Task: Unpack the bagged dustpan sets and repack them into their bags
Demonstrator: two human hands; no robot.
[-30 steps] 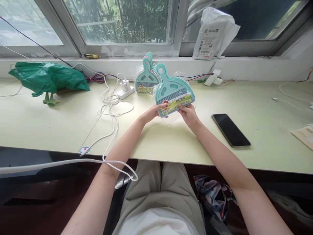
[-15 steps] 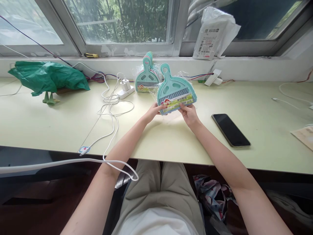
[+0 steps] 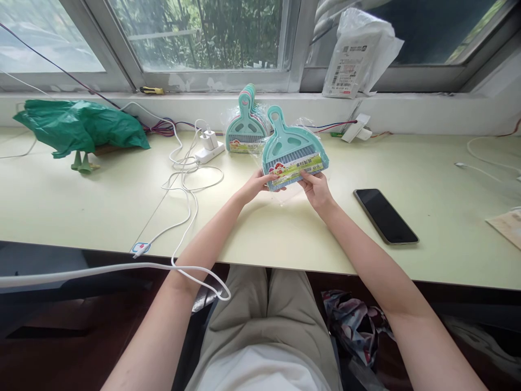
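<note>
Since a second ago, the dustpan set (image 3: 293, 153) has tipped more upright, handle up, held just above the table (image 3: 81, 201). My left hand (image 3: 256, 185) pinches its lower left corner, my right hand (image 3: 316, 187) grips the lower right. It looks still sealed in its clear wrap. More sets (image 3: 245, 126) stand behind; a phone (image 3: 385, 215) lies to the right.

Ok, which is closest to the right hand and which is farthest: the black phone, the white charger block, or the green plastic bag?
1. Black phone: on the table just right of the right hand.
2. White charger block: to the left, past the wrapped dustpan set that both hands hold.
3. Green plastic bag: far left, near the windowsill.
</note>
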